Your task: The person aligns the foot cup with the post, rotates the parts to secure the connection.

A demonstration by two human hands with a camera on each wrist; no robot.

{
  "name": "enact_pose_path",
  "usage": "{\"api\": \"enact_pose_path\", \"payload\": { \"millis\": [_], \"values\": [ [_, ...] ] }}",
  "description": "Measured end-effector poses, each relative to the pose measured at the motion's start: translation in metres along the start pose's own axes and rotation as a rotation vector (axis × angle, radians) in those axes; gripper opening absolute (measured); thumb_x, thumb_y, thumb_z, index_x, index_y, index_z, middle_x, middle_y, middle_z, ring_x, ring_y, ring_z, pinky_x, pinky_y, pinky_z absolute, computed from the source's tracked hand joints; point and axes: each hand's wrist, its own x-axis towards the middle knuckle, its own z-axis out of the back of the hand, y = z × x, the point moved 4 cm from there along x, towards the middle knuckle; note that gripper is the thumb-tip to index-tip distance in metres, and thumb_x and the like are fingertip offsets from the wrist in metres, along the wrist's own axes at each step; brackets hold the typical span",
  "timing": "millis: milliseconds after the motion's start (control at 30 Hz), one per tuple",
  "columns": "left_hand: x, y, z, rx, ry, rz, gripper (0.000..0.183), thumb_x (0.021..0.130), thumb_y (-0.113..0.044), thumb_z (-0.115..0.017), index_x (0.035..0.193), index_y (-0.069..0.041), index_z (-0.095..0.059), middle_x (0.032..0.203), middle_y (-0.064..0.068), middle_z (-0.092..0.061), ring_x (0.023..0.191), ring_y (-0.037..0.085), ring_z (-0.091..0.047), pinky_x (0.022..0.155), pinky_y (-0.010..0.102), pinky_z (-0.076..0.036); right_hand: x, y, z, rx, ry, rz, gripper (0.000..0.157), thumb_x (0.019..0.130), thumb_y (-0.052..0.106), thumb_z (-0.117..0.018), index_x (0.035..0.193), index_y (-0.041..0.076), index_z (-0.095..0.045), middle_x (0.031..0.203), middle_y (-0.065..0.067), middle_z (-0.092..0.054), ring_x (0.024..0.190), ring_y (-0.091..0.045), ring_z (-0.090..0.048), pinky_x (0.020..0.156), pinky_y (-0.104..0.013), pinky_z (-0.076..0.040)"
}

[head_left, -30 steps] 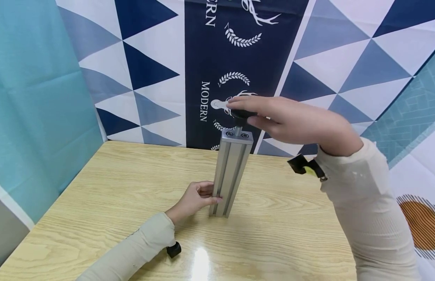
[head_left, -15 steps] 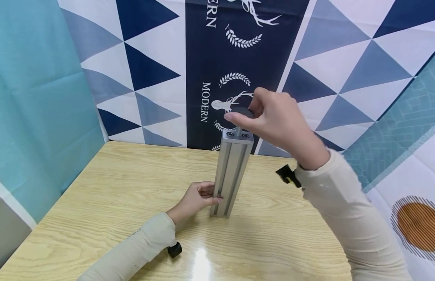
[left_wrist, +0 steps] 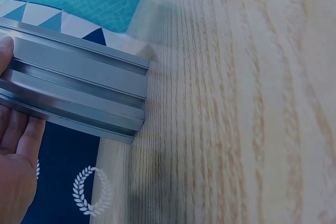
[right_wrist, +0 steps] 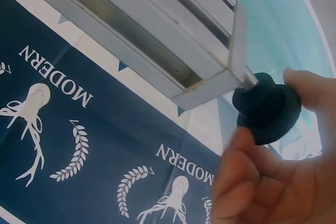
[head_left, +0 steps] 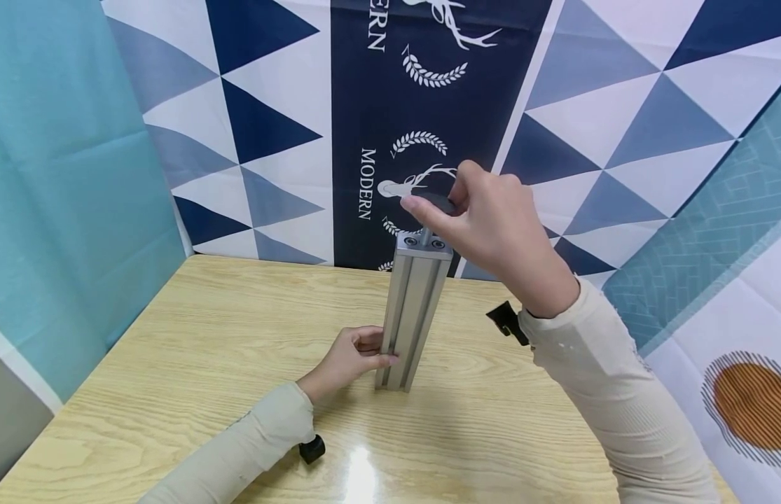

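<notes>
An aluminium extrusion (head_left: 414, 315) stands upright on the wooden table, its grooved sides showing. On its top end sits a metal end plate (head_left: 424, 249) with two screws. A short metal rod (head_left: 426, 236) rises from that plate into a black levelling foot (right_wrist: 270, 109). My left hand (head_left: 354, 355) grips the extrusion near its base, thumb on the front face; in the left wrist view the fingers lie along its other side. My right hand (head_left: 500, 227) pinches the rim of the levelling foot between thumb and curled fingers. In the head view that hand partly hides the foot.
The light wooden table (head_left: 239, 329) runs under the extrusion. Behind it hangs a patterned cloth (head_left: 270, 126) with triangles and a dark printed band. A teal cloth (head_left: 50, 175) hangs at the left. Black wrist devices (head_left: 312, 449) are worn on both sleeves.
My right hand has gone from lying over the foot with straighter fingers to pinching its rim, its wrist turned and shifted left and down. My left hand and the extrusion have stayed put.
</notes>
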Motion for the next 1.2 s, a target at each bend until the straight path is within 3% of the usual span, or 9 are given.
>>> {"api": "enact_pose_path", "payload": {
  "millis": [100, 233, 433, 500, 633, 733, 833, 1000, 1200],
  "values": [
    [0.0, -0.001, 0.0, 0.004, 0.003, -0.008, 0.045, 0.08, -0.016, -0.079, 0.121, -0.003, -0.064, 0.111, 0.012, -0.07, 0.101, 0.02, -0.067, 0.085, 0.03, -0.055, 0.0, -0.001, 0.002, 0.011, 0.07, 0.023, 0.059, 0.087, 0.064, -0.054, 0.096, 0.006, -0.055, 0.08, -0.01, -0.061, 0.07, -0.025, -0.056, 0.062, -0.038, -0.045],
    [0.001, -0.001, 0.0, 0.007, 0.002, -0.012, 0.045, 0.08, -0.016, -0.079, 0.121, -0.002, -0.064, 0.11, 0.012, -0.07, 0.101, 0.02, -0.067, 0.084, 0.03, -0.056, 0.006, -0.009, 0.005, 0.121, 0.256, 0.097, 0.057, 0.094, 0.055, -0.052, 0.133, 0.013, -0.049, 0.117, -0.008, -0.061, 0.098, -0.024, -0.06, 0.083, -0.045, -0.048],
    [0.001, 0.0, 0.0, 0.01, 0.001, -0.005, 0.046, 0.082, -0.015, -0.078, 0.122, 0.0, -0.063, 0.112, 0.015, -0.069, 0.103, 0.022, -0.067, 0.085, 0.03, -0.055, 0.015, -0.019, 0.007, 0.273, 0.566, 0.509, 0.048, 0.105, 0.02, -0.039, 0.152, 0.014, -0.028, 0.156, -0.005, -0.027, 0.143, -0.022, -0.024, 0.114, -0.048, -0.026],
    [0.001, 0.0, 0.0, 0.009, 0.005, -0.004, 0.046, 0.082, -0.015, -0.078, 0.123, 0.0, -0.062, 0.113, 0.015, -0.069, 0.103, 0.023, -0.066, 0.086, 0.03, -0.055, 0.015, -0.019, 0.009, 0.277, 0.604, 0.616, 0.047, 0.105, 0.012, -0.037, 0.151, 0.011, -0.03, 0.156, -0.005, -0.027, 0.145, -0.02, -0.017, 0.117, -0.041, -0.02],
    [0.0, 0.0, 0.001, -0.002, 0.011, -0.002, 0.046, 0.082, -0.015, -0.078, 0.123, -0.001, -0.063, 0.112, 0.013, -0.069, 0.102, 0.021, -0.067, 0.085, 0.03, -0.055, 0.016, -0.015, 0.013, 0.232, 0.577, 0.686, 0.047, 0.101, 0.0, -0.041, 0.148, 0.01, -0.037, 0.152, -0.005, -0.037, 0.142, -0.02, -0.027, 0.116, -0.037, -0.025],
    [0.001, 0.0, 0.001, -0.009, 0.014, -0.004, 0.045, 0.082, -0.013, -0.077, 0.123, -0.001, -0.063, 0.111, 0.014, -0.069, 0.102, 0.021, -0.067, 0.085, 0.03, -0.055, 0.018, -0.011, 0.015, 0.167, 0.518, 0.642, 0.044, 0.1, 0.003, -0.048, 0.143, 0.01, -0.046, 0.142, -0.005, -0.049, 0.124, -0.019, -0.049, 0.1, -0.039, -0.044],
    [0.001, 0.0, 0.001, -0.009, 0.016, -0.013, 0.044, 0.083, -0.012, -0.077, 0.123, 0.001, -0.062, 0.111, 0.015, -0.069, 0.102, 0.022, -0.067, 0.085, 0.03, -0.055, 0.019, -0.01, 0.015, 0.105, 0.432, 0.498, 0.037, 0.097, 0.017, -0.059, 0.133, 0.009, -0.057, 0.123, -0.004, -0.063, 0.098, -0.016, -0.061, 0.08, -0.035, -0.05],
    [0.001, 0.0, 0.0, -0.009, 0.019, -0.014, 0.044, 0.083, -0.013, -0.077, 0.122, 0.001, -0.063, 0.111, 0.015, -0.069, 0.102, 0.02, -0.067, 0.085, 0.029, -0.055, 0.015, -0.007, 0.013, 0.099, 0.263, 0.186, 0.043, 0.085, 0.044, -0.071, 0.108, 0.008, -0.07, 0.091, -0.003, -0.071, 0.08, -0.015, -0.064, 0.074, -0.037, -0.051],
    [0.001, 0.0, 0.0, -0.021, 0.016, -0.02, 0.043, 0.082, -0.012, -0.077, 0.121, -0.001, -0.064, 0.11, 0.013, -0.07, 0.1, 0.02, -0.068, 0.085, 0.03, -0.056, 0.005, -0.002, -0.001, 0.049, 0.014, 0.033, 0.053, 0.081, 0.057, -0.068, 0.083, 0.005, -0.06, 0.074, -0.008, -0.064, 0.063, -0.022, -0.056, 0.055, -0.035, -0.044]
  ]
}}
